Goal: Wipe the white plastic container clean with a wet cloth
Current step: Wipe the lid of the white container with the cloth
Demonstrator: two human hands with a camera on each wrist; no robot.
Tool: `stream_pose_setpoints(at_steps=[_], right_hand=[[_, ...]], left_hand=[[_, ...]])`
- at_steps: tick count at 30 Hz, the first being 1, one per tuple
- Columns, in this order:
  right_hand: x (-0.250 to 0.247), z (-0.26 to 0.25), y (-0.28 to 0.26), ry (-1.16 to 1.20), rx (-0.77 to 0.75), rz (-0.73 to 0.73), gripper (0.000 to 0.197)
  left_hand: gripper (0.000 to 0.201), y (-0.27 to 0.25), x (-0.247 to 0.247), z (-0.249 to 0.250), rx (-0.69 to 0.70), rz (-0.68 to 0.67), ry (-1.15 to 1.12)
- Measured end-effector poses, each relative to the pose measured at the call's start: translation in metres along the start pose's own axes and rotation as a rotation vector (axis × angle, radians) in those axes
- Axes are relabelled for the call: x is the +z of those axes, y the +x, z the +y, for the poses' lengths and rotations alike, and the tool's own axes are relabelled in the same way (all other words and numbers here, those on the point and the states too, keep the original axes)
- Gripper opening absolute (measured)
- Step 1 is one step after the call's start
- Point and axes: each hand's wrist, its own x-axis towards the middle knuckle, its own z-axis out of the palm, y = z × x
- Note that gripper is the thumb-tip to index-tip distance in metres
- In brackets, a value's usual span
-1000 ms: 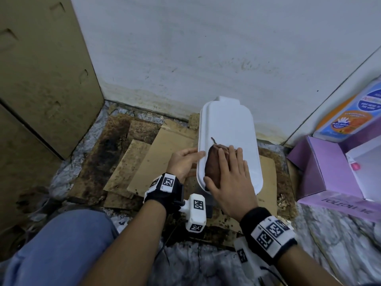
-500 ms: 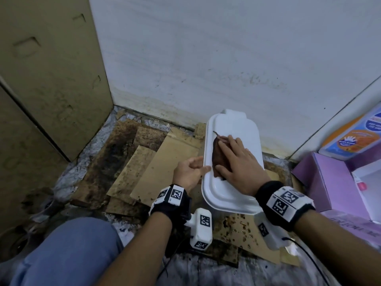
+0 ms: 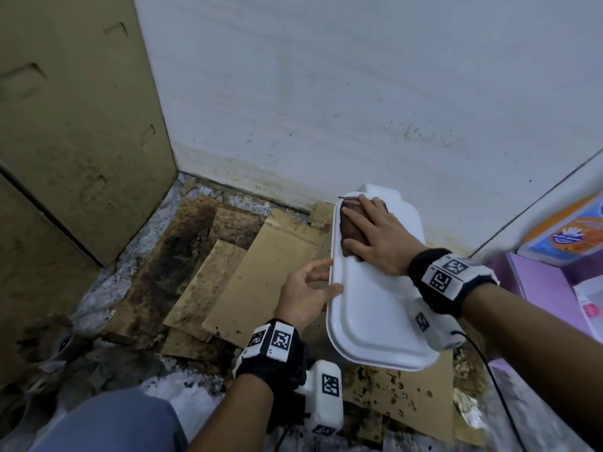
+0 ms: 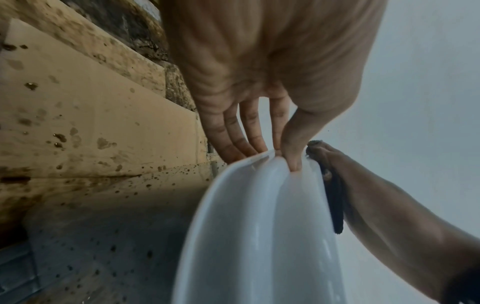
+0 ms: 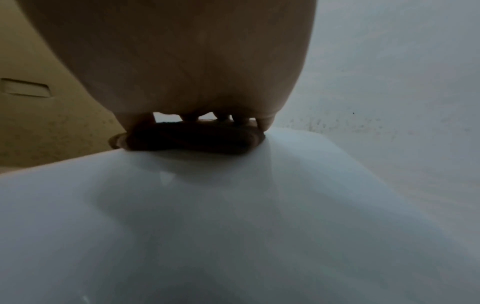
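A long white plastic container (image 3: 375, 308) lies flat side up over the stained floor, its far end close to the wall. My right hand (image 3: 378, 236) presses a dark brown cloth (image 3: 350, 231) flat against the container's far left part, fingers straight over it. In the right wrist view the cloth (image 5: 192, 140) is squeezed between my palm and the white surface (image 5: 233, 205). My left hand (image 3: 306, 288) pinches the container's left rim, thumb on top and fingers beneath, as the left wrist view shows at the rim (image 4: 262, 162).
Stained cardboard sheets (image 3: 261, 265) cover the wet floor to the left. A tall cardboard panel (image 3: 65, 125) stands at the left and a white wall (image 3: 359, 93) behind. A purple box (image 3: 538, 288) and an orange-blue package (image 3: 567, 233) sit at the right. My knee (image 3: 114, 422) is at the lower left.
My right hand has slid the cloth from the container's near part up to its far end. The left hand has stayed on the left rim.
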Motion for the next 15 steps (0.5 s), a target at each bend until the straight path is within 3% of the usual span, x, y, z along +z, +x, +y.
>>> stream_pose_setpoints(at_steps=[5,7,10,13,15], right_hand=[[0.003,-0.001,-0.008,-0.147,-0.214,-0.018,0.062],[0.003,0.0,-0.014,-0.184,-0.292,-0.048,0.065],[-0.007,0.002,0.001,-0.189,-0.287,-0.058,0.073],[-0.01,-0.001,0.021,-0.229,-0.192,-0.05,0.064],[-0.007,-0.005,0.024,-0.234,-0.169,-0.04,0.069]], left_hand=[[0.043,0.002,-0.002,-0.003,0.006,0.01,-0.036],[0.044,0.0,-0.002,-0.005,0.013,0.016,-0.046],[0.043,-0.001,-0.001,-0.007,0.011,0.024,-0.047],[0.044,-0.002,0.0,-0.006,0.018,0.026,-0.044],[0.043,-0.002,-0.002,-0.005,0.028,0.02,-0.04]])
